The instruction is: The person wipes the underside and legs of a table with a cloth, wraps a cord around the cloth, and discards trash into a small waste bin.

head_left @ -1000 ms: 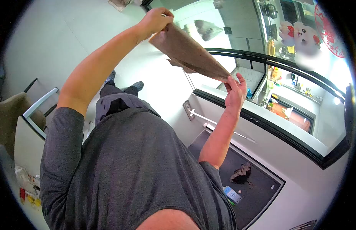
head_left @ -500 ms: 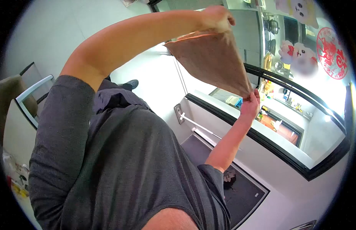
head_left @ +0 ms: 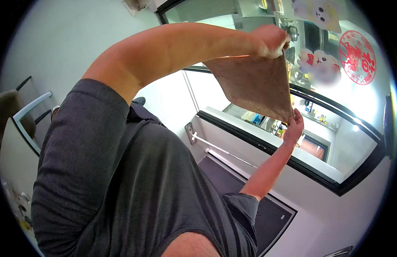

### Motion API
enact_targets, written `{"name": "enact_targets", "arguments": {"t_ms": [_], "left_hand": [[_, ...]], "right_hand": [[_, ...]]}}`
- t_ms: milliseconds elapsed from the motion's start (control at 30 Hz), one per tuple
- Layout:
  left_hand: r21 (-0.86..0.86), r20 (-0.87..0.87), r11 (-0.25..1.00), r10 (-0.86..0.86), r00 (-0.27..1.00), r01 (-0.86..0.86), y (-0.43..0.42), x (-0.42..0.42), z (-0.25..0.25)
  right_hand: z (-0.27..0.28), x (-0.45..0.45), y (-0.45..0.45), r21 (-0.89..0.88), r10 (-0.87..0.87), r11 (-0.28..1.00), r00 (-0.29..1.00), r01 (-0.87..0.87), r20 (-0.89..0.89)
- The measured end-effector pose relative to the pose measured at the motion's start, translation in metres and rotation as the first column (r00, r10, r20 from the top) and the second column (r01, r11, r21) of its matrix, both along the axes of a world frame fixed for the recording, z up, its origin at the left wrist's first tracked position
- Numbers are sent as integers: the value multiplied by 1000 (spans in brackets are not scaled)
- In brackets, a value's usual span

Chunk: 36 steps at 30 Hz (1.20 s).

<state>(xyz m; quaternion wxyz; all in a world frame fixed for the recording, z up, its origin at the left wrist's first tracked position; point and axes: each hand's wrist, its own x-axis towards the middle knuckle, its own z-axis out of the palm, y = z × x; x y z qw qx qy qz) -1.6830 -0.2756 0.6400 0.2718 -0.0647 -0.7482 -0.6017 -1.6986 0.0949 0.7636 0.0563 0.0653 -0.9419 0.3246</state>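
Note:
A brown cloth point(head_left: 256, 85) hangs stretched between my two raised hands, in front of a dark-framed window. My left hand point(head_left: 271, 39), its arm reaching across the top of the view, is closed on the cloth's upper edge near one corner. Lower down, my right hand point(head_left: 294, 128) pinches the corner below it with fingers and thumb. The cloth's side between the hands is pulled nearly straight, while its far side sags loosely. Part of its upper edge is hidden behind my left forearm.
Red round sticker point(head_left: 357, 57) and cartoon animal stickers point(head_left: 320, 64) are on the glass. Beyond the black window frame point(head_left: 339, 188) are kitchen items. A white rod point(head_left: 226, 152) is fixed to the wall below, above a dark mat point(head_left: 224, 171). A chair point(head_left: 14, 111) stands at the left.
Both hands and the cloth have shifted right and a little downward in the view. My left arm now covers more of the cloth's upper edge. Both hands keep their hold.

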Motion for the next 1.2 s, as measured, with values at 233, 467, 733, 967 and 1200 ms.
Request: {"name": "enact_targets", "arguments": {"t_ms": [233, 467, 733, 967, 1200], "left_hand": [[-351, 32, 935, 68, 997, -53, -10, 0, 7], [-448, 146, 890, -22, 989, 86, -16, -23, -17], [-641, 201, 736, -111, 973, 217, -33, -45, -10], [-772, 47, 633, -32, 998, 56, -25, -73, 50], [-336, -302, 939, -183, 936, 75, 54, -35, 204]], "right_hand": [[2, 4, -4, 483, 53, 874, 981, 46, -188], [-24, -9, -13, 383, 33, 923, 990, 23, -138], [-53, -56, 9, 368, 214, 925, 933, -98, -290], [-28, -91, 11, 101, 91, 993, 962, -67, -258], [91, -88, 8, -637, -432, 666, 496, -387, -753]]}}
